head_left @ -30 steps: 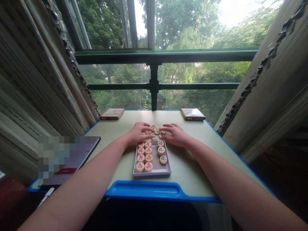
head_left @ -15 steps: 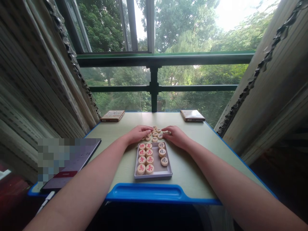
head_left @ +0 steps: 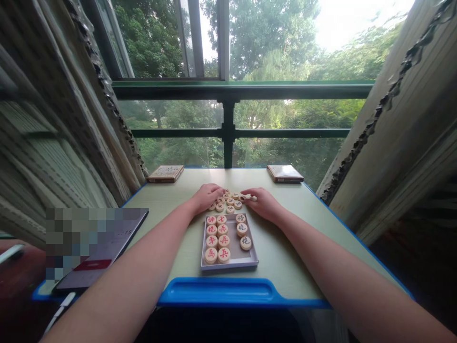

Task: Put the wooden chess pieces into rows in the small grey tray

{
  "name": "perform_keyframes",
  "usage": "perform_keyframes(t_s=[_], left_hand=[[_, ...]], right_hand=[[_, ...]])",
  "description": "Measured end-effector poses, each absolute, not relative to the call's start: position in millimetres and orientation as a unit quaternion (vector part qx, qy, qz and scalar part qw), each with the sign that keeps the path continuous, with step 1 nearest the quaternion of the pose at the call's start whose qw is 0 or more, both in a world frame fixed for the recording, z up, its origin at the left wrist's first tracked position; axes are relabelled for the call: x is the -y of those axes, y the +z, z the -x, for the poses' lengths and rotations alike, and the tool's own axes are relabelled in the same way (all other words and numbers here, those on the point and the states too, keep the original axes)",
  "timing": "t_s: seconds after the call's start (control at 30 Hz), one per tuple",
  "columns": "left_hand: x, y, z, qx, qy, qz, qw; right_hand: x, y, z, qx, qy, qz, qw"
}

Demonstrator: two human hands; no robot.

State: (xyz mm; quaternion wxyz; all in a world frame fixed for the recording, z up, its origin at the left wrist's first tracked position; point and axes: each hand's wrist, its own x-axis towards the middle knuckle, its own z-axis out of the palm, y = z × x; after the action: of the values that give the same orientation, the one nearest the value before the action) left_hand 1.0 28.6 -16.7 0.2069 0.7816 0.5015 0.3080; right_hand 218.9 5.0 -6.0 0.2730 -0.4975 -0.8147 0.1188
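Loose round wooden Chinese chess pieces [head_left: 230, 202] with dark characters lie in a cluster on the table between my hands. My left hand [head_left: 207, 196] rests at the cluster's left side, fingers stretched out and touching the outer pieces; its fingertips are partly hidden. On the right, my right hand [head_left: 262, 202] has its thumb and index finger around a Chinese chess piece [head_left: 242, 198] at the cluster's edge. Nearer me is a shallow white box [head_left: 232, 261]. Two columns of red-marked pieces [head_left: 217, 238] fill its left side, and three dark-marked pieces [head_left: 242, 229] line its right side.
Two flat boxes stand at the far corners, one at the left [head_left: 166, 174] and one at the right [head_left: 285, 174]. A tablet [head_left: 107, 257] with a white cable lies at the left edge. The table [head_left: 303, 252] has a blue rim with a tray groove [head_left: 219, 288]. Curtains hang on both sides.
My left hand has shifted slightly right and away from me, over the left side of the cluster. My right hand stays about where it was. The pieces in the box are unchanged.
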Motion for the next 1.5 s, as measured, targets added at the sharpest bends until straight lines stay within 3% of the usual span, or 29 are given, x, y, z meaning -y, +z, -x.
perform_keyframes(t_s=[0.27, 0.43, 0.57, 0.8, 1.03, 1.3, 1.5], left_hand=[[-27, -15, -2, -0.509, 0.287, -0.785, 0.204], [-21, -9, -5, -0.584, 0.277, -0.749, 0.144], [-18, -8, -7, -0.57, 0.243, -0.769, 0.155], [-20, -7, -6, -0.598, 0.246, -0.758, 0.088], [-15, -5, -8, -0.598, 0.243, -0.746, 0.165], [-27, -12, -4, -0.599, 0.251, -0.743, 0.161], [-32, -18, -3, -0.577, 0.333, -0.71, 0.228]], right_hand=[[-8, -8, -221, 0.834, 0.09, 0.474, 0.267], [-9, -10, -221, 0.836, 0.091, 0.472, 0.264], [-9, -9, -220, 0.837, 0.09, 0.475, 0.257], [-8, -8, -219, 0.842, 0.084, 0.474, 0.244], [-9, -10, -219, 0.841, 0.083, 0.469, 0.259], [-10, -12, -219, 0.848, 0.081, 0.452, 0.266], [-8, -11, -217, 0.85, 0.082, 0.45, 0.262]])
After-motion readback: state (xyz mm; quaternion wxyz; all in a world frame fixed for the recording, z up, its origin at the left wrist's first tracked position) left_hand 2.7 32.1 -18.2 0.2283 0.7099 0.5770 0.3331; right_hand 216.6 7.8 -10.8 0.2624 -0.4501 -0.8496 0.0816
